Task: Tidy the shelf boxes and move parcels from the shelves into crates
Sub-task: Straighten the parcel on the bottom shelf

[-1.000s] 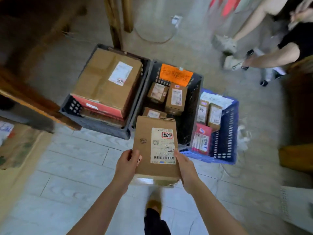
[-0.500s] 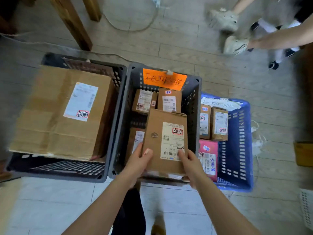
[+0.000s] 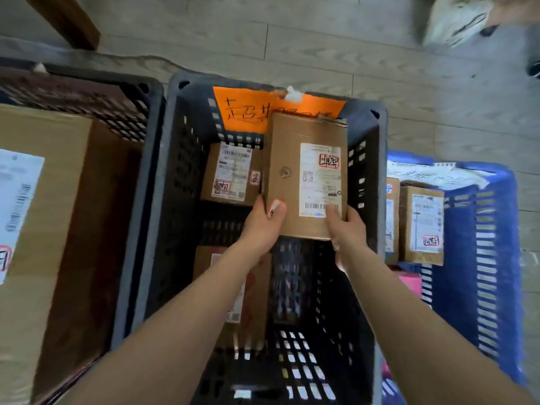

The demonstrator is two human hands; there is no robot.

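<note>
I hold a brown cardboard parcel (image 3: 287, 159) with a white shipping label inside the grey crate (image 3: 152, 200), toward its far right corner. My left hand (image 3: 263, 223) grips the parcel's near left corner, thumb on top. At the near right corner my right hand (image 3: 346, 229) grips it, thumb on the label. The parcel partly covers the orange handwritten sign (image 3: 248, 109) on the crate's far wall. A smaller labelled parcel (image 3: 230, 173) lies in the crate to its left. Another parcel (image 3: 251, 302) lies nearer, partly hidden under my left forearm.
A big cardboard box (image 3: 43, 214) fills the dark crate (image 3: 87, 89) on the left. A blue crate (image 3: 482, 273) on the right holds two upright labelled boxes (image 3: 420, 226) and a pink packet (image 3: 410, 283). A person's white shoe (image 3: 455, 19) and a wooden leg (image 3: 70, 21) stand beyond.
I have stepped closer to the crates. The parcel in both hands has moved forward and down, from above the floor into the grey crate.
</note>
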